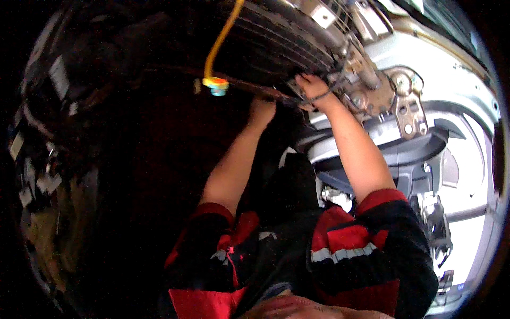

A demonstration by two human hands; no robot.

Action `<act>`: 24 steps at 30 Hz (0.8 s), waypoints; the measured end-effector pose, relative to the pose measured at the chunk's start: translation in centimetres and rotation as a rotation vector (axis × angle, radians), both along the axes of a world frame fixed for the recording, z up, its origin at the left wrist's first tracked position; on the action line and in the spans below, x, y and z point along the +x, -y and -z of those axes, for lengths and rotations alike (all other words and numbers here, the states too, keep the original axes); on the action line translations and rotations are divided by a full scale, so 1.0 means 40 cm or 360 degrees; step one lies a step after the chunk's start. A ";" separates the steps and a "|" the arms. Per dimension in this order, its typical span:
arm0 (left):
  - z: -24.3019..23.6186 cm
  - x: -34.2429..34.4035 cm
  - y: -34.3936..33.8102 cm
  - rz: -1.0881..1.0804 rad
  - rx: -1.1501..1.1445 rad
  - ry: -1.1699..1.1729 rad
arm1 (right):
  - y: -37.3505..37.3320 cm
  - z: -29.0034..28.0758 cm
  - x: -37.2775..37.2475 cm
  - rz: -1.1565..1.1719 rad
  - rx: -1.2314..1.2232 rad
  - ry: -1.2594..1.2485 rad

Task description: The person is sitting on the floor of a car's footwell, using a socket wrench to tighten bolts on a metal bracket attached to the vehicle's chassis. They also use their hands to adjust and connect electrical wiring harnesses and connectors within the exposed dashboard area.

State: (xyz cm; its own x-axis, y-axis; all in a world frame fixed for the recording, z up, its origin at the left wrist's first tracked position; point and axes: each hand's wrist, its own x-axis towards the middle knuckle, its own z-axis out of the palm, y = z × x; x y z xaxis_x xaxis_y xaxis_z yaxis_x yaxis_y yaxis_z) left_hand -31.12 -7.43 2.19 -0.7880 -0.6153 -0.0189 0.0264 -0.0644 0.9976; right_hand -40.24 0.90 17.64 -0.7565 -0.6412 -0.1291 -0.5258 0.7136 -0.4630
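Note:
Both my arms reach up into the inside of a partly stripped vehicle. My left hand (262, 110) is in shadow against a dark reddish-brown bar (239, 83), and its fingers are hidden there. Just to the right, my right hand (314, 90) has its fingers curled at a small dark part (294, 87) beside the bar's end. What lies in those fingers I cannot make out. A thin dark cable (320, 98) crosses over my right wrist.
A yellow cable (220, 40) hangs left of my hands, ending in a yellow and light-blue plug (217, 85). At the right are a metal bracket (409, 114), a steering-column-like tube (366, 72) and a white body panel (425, 58). Deep shadow covers the left.

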 end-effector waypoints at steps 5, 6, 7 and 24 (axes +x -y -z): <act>0.058 0.005 -0.044 -0.0142 0.0135 -0.0218 | 0.017 -0.021 0.091 0.0044 0.0016 -0.0033; 0.053 0.013 -0.050 -0.0218 0.0036 -0.0285 | 0.012 -0.021 0.082 0.0048 0.0005 -0.0050; 0.048 0.021 -0.049 -0.0215 -0.0051 -0.0247 | 0.004 -0.011 0.065 0.0031 -0.0009 -0.0106; 0.023 0.007 -0.023 -0.0268 -0.0281 -0.0138 | 0.001 -0.003 0.057 -0.0169 -0.0004 -0.0314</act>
State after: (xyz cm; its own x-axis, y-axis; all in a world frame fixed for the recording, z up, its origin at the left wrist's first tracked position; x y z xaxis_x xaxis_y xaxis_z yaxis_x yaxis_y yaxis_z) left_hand -30.83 -6.50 1.26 -0.6682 -0.7258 0.1636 0.1078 0.1231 0.9865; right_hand -37.95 0.84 17.76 -0.6951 -0.7187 0.0163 -0.6786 0.6484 -0.3452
